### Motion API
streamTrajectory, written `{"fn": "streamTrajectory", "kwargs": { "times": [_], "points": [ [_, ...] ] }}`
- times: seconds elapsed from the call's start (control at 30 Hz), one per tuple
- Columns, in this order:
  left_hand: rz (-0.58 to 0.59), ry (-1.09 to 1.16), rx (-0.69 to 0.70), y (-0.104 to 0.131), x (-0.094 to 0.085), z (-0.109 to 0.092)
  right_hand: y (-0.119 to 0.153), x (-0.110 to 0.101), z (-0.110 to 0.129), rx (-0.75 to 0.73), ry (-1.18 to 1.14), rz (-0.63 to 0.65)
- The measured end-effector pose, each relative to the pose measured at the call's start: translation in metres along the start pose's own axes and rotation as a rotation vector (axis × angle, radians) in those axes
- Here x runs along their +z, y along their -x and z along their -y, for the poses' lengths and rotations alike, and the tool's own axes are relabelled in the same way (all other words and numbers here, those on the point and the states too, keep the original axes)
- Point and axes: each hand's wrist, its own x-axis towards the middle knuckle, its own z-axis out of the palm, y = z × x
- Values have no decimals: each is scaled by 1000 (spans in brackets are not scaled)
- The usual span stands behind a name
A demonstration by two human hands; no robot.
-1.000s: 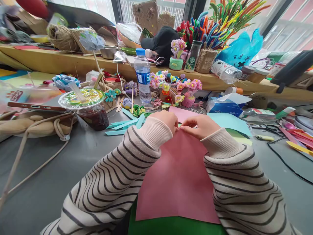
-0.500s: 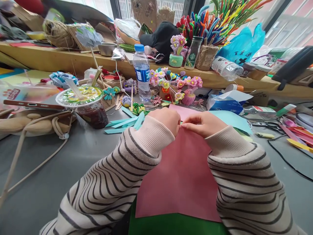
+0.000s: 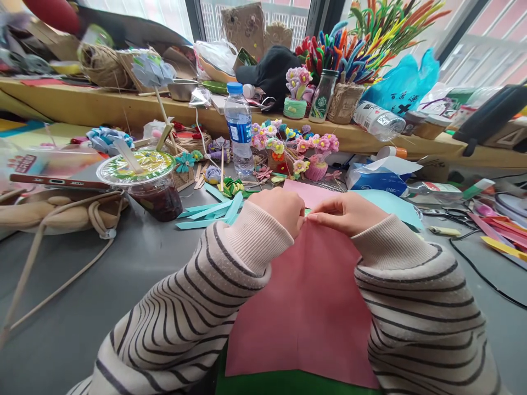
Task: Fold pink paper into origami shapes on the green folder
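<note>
A large sheet of pink paper (image 3: 302, 307), with a faint crease down its middle, hangs toward me from my two hands. Its top edge is pinched by my left hand (image 3: 282, 211), whose fingers are curled and partly hidden. Close beside it, the thumb and fingers of my right hand (image 3: 343, 214) press together on the same edge. Below the pink sheet a green surface (image 3: 288, 384) shows. Light blue paper strips (image 3: 212, 211) lie left of my left hand. Beyond my hands are another pink paper (image 3: 307, 192) and a light blue sheet (image 3: 393, 207).
A lidded drink cup (image 3: 154, 195) and a phone (image 3: 57, 181) are at left. A water bottle (image 3: 239, 134) stands behind my hands, near crocheted flowers (image 3: 296, 142). Scissors (image 3: 453, 215), a black cable (image 3: 481, 274) and a blue tissue pack (image 3: 376, 178) lie right. A cluttered shelf (image 3: 263, 116) runs behind.
The view has tilted slightly, so the background sits a little lower. My right hand has shifted a bit to the right; both hands keep their hold on the paper.
</note>
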Motion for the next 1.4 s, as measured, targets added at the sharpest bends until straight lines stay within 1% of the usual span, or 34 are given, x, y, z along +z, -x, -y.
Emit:
{"fn": "streamTrajectory", "kwargs": {
  "times": [0.13, 0.47, 0.67, 0.87, 1.03, 1.2, 1.4],
  "points": [
    [14, -12, -10, 0, -1, -1, 0, 0, 3, 18, 47, -23],
    [63, 30, -20, -6, 2, 1, -4, 5, -1, -37, 43, -20],
    [14, 26, -11, -5, 2, -1, -5, 6, -1, -62, 9, -40],
    [13, 23, -5, -4, 2, 0, -5, 4, -2, -63, 9, -33],
    [2, 38, 20, -4, 2, 2, -4, 3, -5, -93, 0, -10],
    [-1, 48, 28, -6, 2, 3, -3, 2, -4, -80, 1, -28],
    [-12, 86, 101, -6, 1, 8, 0, -2, -6, -77, -71, 4]
  ]
}}
